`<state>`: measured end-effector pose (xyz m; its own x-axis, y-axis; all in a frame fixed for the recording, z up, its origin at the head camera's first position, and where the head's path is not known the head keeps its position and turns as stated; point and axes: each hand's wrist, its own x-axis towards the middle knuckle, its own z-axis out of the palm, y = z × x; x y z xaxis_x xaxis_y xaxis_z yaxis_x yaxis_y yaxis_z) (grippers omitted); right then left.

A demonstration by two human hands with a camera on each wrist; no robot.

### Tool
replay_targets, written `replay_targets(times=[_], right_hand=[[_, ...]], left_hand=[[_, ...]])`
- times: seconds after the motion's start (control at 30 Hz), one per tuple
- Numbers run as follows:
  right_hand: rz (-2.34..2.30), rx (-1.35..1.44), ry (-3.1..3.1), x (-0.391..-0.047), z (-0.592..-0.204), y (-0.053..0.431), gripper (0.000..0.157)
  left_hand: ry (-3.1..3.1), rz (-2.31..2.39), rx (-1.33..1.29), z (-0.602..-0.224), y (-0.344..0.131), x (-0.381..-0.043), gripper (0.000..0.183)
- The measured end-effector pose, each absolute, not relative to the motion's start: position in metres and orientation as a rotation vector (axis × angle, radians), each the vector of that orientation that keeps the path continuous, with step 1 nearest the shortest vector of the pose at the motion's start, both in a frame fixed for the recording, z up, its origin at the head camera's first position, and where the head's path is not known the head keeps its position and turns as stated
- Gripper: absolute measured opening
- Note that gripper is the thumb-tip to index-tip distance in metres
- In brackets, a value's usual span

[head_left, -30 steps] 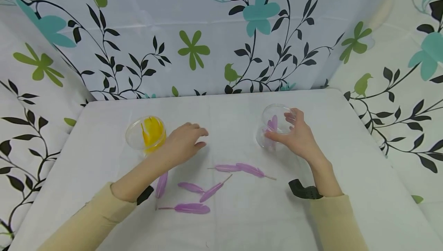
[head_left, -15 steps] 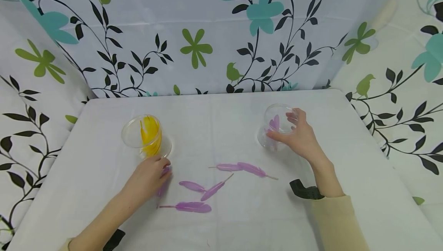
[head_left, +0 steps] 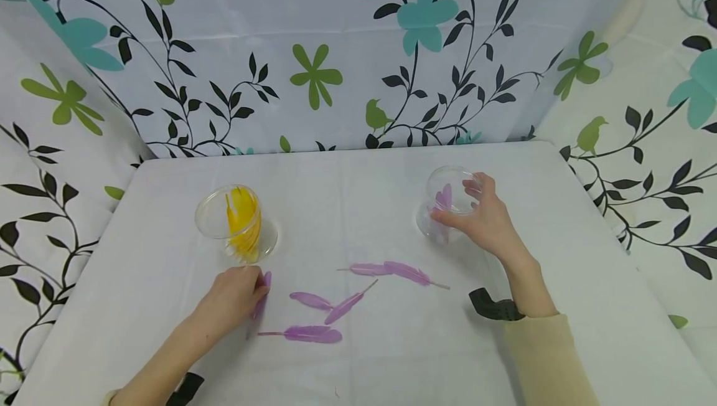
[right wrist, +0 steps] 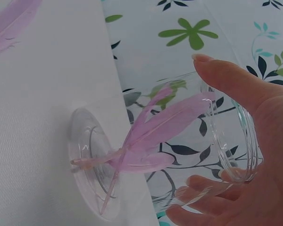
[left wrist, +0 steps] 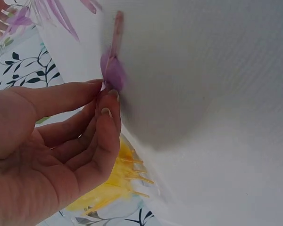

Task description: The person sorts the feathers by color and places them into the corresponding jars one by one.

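My left hand (head_left: 232, 297) pinches a purple feather (left wrist: 113, 70) between thumb and fingertips, low over the left side of the table. Whether its quill end touches the cloth, I cannot tell. A footed clear cup (head_left: 208, 208) filled with yellow feathers (head_left: 244, 222) stands just beyond that hand. On the right, my right hand (head_left: 490, 219) holds a similar clear cup (right wrist: 80, 141) near its rim, thumb on one side and fingers on the other. A few purple feathers (right wrist: 167, 122) lean inside it, and its base is on the table.
Several purple feathers lie loose on the white-covered table (head_left: 392, 344): one near the front (head_left: 313, 334), a pair (head_left: 350, 309) behind it, and two end to end (head_left: 409, 273) nearer the right cup. A patterned curtain (head_left: 336, 20) encloses the back and sides.
My left hand has moved from beside the yellow feathers' cup back toward me and left, and taken hold of the leftmost purple feather. The right hand stays on its cup.
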<state>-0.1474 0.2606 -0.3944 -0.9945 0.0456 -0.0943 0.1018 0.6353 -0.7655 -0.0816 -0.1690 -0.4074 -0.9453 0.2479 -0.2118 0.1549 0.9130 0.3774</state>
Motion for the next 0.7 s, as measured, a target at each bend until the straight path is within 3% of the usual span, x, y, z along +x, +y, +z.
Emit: replay_targets(times=[0.4,0.7], right_hand=[[-1.331,0.115,2.779,-0.148,-0.394,0.261,0.126],[-1.340,0.116,2.770,-0.147,-0.395,0.263,0.127]], left_hand=[[2.888,0.385,0.339,-0.408,-0.174,-0.079,0.022],[2.891,0.481,0.395,-0.399,-0.161,-0.084,0.012]])
